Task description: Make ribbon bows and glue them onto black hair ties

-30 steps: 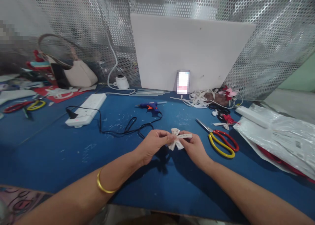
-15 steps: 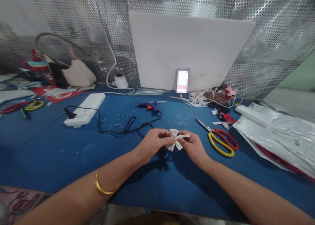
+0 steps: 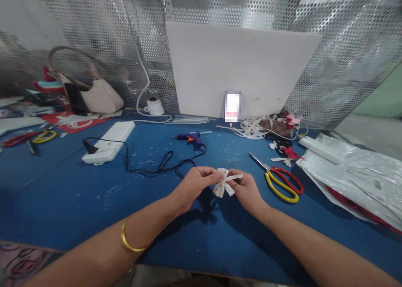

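Note:
A small white ribbon bow (image 3: 223,183) with printed lettering sits between both my hands, just above the blue table (image 3: 78,195). My left hand (image 3: 195,185) pinches its left side with closed fingers. My right hand (image 3: 248,190) pinches the right side, where a ribbon end sticks out over the fingers. A gold bangle (image 3: 127,241) circles my left wrist.
Red and yellow scissors (image 3: 281,180) lie right of my hands. A blue glue gun (image 3: 191,137) with a black cord lies behind, plugged into a white power strip (image 3: 108,141). Ribbon scraps (image 3: 260,127), plastic bags (image 3: 354,169), a white board (image 3: 238,69) and a handbag (image 3: 94,94) stand around.
The bow's upper loop has dropped lower between my fingers and the bow looks flatter. Both hands stay in nearly the same spot.

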`<action>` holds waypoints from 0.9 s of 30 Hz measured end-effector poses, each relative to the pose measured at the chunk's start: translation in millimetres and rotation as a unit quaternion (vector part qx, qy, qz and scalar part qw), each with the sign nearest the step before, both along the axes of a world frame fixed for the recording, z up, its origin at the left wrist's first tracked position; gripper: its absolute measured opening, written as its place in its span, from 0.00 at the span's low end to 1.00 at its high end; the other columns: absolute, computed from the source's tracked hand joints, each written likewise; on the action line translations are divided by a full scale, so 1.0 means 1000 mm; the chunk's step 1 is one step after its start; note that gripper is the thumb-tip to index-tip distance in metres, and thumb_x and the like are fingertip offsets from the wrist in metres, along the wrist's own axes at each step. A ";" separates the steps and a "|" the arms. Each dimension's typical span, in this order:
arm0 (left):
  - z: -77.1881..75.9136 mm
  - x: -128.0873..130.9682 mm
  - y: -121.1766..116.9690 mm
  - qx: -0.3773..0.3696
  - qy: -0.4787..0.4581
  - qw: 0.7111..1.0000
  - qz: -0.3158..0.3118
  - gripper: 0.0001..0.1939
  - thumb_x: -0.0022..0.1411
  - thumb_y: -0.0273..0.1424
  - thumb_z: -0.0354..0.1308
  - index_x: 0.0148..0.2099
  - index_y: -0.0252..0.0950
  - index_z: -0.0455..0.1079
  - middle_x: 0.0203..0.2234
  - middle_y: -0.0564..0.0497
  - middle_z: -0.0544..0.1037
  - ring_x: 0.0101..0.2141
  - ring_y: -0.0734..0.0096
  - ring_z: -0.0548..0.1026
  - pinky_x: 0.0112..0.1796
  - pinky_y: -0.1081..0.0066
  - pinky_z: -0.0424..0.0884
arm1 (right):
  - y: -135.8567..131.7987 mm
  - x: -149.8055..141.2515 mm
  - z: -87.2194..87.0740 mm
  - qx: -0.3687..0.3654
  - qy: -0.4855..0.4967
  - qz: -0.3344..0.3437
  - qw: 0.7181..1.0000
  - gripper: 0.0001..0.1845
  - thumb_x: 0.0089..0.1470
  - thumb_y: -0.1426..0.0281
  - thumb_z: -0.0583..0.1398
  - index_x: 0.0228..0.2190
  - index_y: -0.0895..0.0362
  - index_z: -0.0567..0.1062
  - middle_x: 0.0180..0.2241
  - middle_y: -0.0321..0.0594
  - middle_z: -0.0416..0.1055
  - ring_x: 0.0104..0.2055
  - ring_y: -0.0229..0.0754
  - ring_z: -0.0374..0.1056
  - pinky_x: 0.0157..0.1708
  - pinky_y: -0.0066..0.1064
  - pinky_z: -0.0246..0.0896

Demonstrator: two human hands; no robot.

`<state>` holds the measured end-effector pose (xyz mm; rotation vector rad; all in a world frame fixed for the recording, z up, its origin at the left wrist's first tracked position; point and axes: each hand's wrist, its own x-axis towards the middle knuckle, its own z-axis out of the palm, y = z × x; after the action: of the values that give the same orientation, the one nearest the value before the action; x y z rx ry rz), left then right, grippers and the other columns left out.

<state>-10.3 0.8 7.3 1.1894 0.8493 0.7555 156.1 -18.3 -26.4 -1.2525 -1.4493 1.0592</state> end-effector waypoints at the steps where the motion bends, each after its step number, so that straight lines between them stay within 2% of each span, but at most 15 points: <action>1: -0.001 0.000 0.000 -0.003 0.003 1.000 -0.006 0.15 0.53 0.40 0.63 0.28 0.32 0.73 0.21 0.53 0.72 0.24 0.77 0.66 0.29 0.75 0.61 | -0.001 0.000 0.001 0.004 -0.007 0.000 1.000 0.07 0.50 0.67 0.59 0.27 0.58 0.74 0.21 0.34 0.70 0.24 0.36 0.63 0.25 0.27 0.55; 6: -0.003 -0.001 0.000 -0.010 0.024 1.000 -0.004 0.14 0.51 0.39 0.65 0.28 0.31 0.73 0.21 0.53 0.72 0.24 0.77 0.66 0.28 0.76 0.62 | -0.001 0.001 0.001 0.033 -0.041 0.003 0.999 0.06 0.48 0.71 0.57 0.27 0.58 0.75 0.23 0.35 0.70 0.26 0.37 0.64 0.27 0.27 0.56; 13: -0.002 0.002 0.001 -0.019 0.004 1.000 0.021 0.16 0.45 0.39 0.68 0.23 0.32 0.69 0.16 0.56 0.68 0.20 0.79 0.63 0.23 0.77 0.59 | -0.002 0.001 0.001 0.057 -0.066 0.011 0.996 0.09 0.46 0.76 0.55 0.28 0.57 0.75 0.24 0.35 0.70 0.28 0.37 0.64 0.29 0.27 0.57; 19: -0.001 0.001 0.000 0.007 0.015 1.000 0.013 0.16 0.50 0.41 0.65 0.25 0.32 0.71 0.19 0.54 0.71 0.22 0.78 0.64 0.26 0.77 0.60 | -0.002 -0.001 0.006 0.020 -0.018 -0.006 1.000 0.05 0.48 0.71 0.57 0.26 0.57 0.74 0.22 0.33 0.69 0.24 0.35 0.63 0.25 0.25 0.55; 23: 0.000 0.001 0.001 0.010 0.023 1.000 0.000 0.13 0.50 0.37 0.66 0.27 0.32 0.72 0.21 0.53 0.73 0.25 0.77 0.67 0.31 0.75 0.63 | 0.000 0.000 0.006 0.004 0.000 -0.023 1.000 0.06 0.48 0.69 0.58 0.25 0.58 0.74 0.20 0.33 0.68 0.23 0.35 0.61 0.24 0.25 0.54; 27: 0.000 0.001 0.000 0.004 0.019 1.000 -0.008 0.11 0.49 0.34 0.66 0.27 0.32 0.72 0.21 0.54 0.73 0.24 0.76 0.68 0.31 0.75 0.63 | -0.001 0.000 0.004 -0.003 -0.004 -0.015 1.000 0.07 0.48 0.68 0.59 0.27 0.58 0.76 0.22 0.34 0.70 0.24 0.36 0.62 0.25 0.27 0.55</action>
<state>-9.6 1.2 7.5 1.2191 0.8683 0.7263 156.2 -18.9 -22.7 -1.2799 -1.4295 1.0414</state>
